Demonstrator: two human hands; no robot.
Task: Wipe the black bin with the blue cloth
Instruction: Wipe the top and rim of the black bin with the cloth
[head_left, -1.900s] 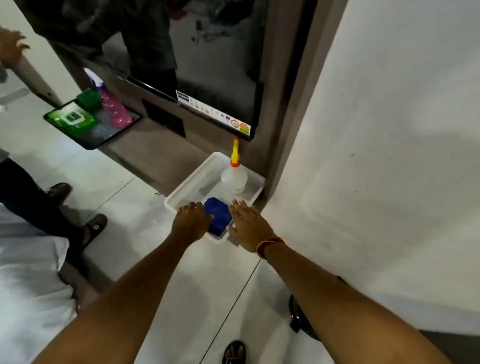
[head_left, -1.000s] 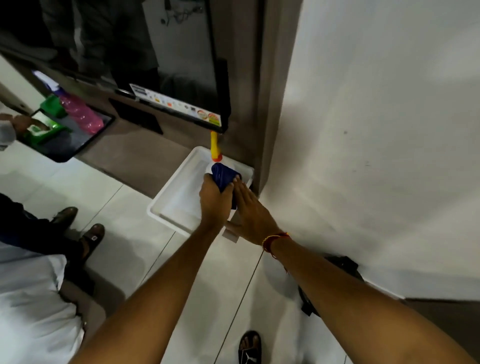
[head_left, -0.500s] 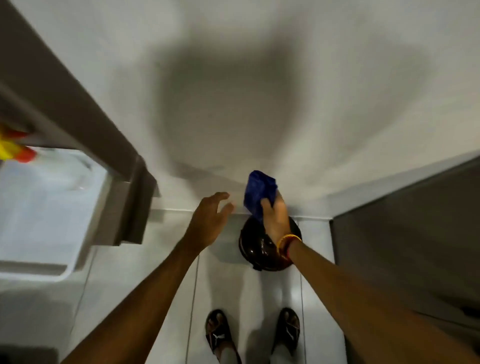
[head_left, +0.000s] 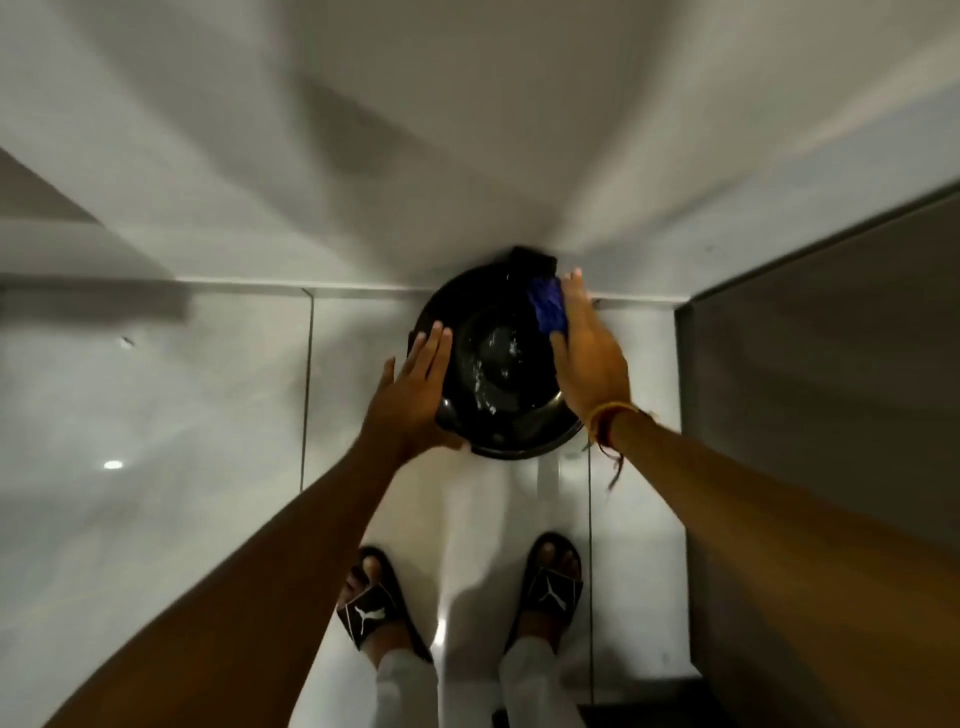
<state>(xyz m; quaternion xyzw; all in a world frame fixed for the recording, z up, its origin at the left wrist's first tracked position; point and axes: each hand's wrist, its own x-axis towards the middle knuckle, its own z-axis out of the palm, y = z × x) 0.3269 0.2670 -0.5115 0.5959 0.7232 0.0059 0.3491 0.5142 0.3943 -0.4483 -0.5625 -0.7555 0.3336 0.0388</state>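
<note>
A round black bin (head_left: 496, 364) stands on the white floor against the wall, seen from straight above, with a glossy lid. My left hand (head_left: 415, 389) lies flat against the bin's left side, fingers stretched out. My right hand (head_left: 589, 358) presses the blue cloth (head_left: 548, 306) onto the bin's upper right rim. Only a small part of the cloth shows past my fingers.
My two feet in black sandals (head_left: 371, 603) stand just in front of the bin. A white wall (head_left: 467, 130) rises behind it. A dark grey panel (head_left: 831, 415) runs along the right side. White floor tiles (head_left: 156, 389) spread to the left.
The view has swung from the white tray to the bin. The blue cloth went from the tray into my right hand, which came down onto the bin's rim. My left hand landed on its left side.
</note>
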